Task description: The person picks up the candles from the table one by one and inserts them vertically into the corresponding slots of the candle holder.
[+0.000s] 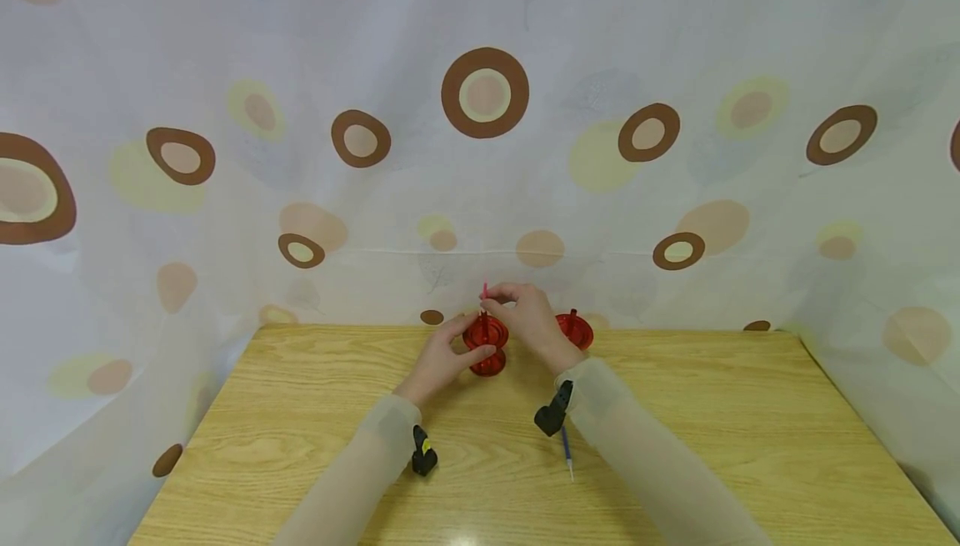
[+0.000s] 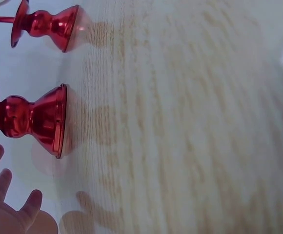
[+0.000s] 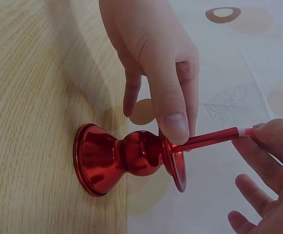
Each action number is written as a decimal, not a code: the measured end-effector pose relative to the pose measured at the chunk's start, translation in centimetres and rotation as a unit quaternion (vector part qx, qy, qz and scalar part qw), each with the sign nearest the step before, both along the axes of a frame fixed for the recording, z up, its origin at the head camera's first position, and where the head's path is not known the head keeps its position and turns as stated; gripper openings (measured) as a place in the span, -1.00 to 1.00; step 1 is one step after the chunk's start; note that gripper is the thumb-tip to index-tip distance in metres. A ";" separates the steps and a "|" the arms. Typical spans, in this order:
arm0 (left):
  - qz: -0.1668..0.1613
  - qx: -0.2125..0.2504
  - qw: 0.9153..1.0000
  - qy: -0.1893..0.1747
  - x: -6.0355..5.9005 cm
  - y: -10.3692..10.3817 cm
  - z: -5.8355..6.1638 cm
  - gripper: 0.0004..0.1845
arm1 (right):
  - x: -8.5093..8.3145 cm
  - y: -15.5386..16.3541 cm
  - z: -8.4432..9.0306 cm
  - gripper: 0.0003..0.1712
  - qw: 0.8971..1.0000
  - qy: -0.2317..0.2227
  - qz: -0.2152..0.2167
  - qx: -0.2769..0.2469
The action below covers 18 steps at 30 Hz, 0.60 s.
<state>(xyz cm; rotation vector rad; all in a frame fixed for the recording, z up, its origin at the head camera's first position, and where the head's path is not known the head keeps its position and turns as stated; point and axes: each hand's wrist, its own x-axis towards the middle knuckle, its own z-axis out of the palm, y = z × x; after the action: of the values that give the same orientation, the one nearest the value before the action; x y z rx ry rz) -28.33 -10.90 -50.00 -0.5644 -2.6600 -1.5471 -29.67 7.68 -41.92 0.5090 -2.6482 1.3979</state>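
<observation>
Pink stick (image 3: pixel 249 131): at the top of the candlestick (image 3: pixel 141 153), pale lower end meeting the tip of its tube (image 3: pixel 207 140). Can't tell how much sits inside.
Stick axis: about upright, roughly one straight line with the tube. That line-up is the relation that counts; any tilt would show at the joint.
Candlestick: upright, base on the desk (image 1: pixel 315 446), between the two hands.
Right hand (image 1: pixel 534 321): up and to the right of the candlestick's dish, thumb and finger pinching the pink stick, gap narrow. Nearer hand to the stick.
Left hand (image 1: pixel 442 358): left of the candlestick, lower than the right; grips the dish, thumb over it near the foot of the tube. No contact with the stick.
Hands vs candlestick: left at dish height, right at tube tip, bare tube between.
Second candlestick (image 2: pixel 39 23): right of the held candlestick, apart from it, own tube upright; right wrist partly covers it in the head view.
Blue stick (image 1: pixel 567 444): on the desk, right of the candlestick and nearer the person, beside the right forearm.
</observation>
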 end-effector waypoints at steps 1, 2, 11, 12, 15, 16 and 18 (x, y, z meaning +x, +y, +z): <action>0.000 0.001 1.000 -0.001 0.0 0.0 0.0 -0.23 | 0.0 0.0 0.0 -0.73 1.000 -0.002 0.000 0.000; 0.000 0.000 1.000 -0.002 0.0 0.0 0.0 -0.23 | 0.0 0.0 0.0 -0.73 1.000 -0.004 0.000 0.002; -0.003 0.001 1.000 0.009 0.0 0.0 -0.1 -0.24 | 0.0 0.1 -0.1 -0.71 1.000 -0.008 0.007 0.012; -0.004 0.002 1.000 0.013 -0.1 0.0 -0.1 -0.24 | 0.0 0.1 -0.1 -0.71 1.000 -0.009 0.007 0.014; -0.005 0.005 1.000 0.012 -0.1 0.0 -0.1 -0.24 | 0.0 0.1 -0.1 -0.71 1.000 -0.006 0.009 0.019; -0.004 0.007 1.000 0.011 0.0 0.0 -0.1 -0.24 | 0.0 0.1 -0.1 -0.71 1.000 -0.006 0.009 0.019; -0.003 0.008 1.000 0.009 0.0 0.0 -0.1 -0.23 | 0.0 0.1 -0.1 -0.72 1.000 -0.006 0.009 0.019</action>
<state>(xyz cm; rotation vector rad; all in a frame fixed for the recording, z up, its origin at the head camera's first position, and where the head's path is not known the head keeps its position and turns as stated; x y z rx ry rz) -28.36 -10.91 -50.07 -0.5841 -2.6333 -1.5551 -29.72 7.79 -42.05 0.5306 -2.6914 1.3612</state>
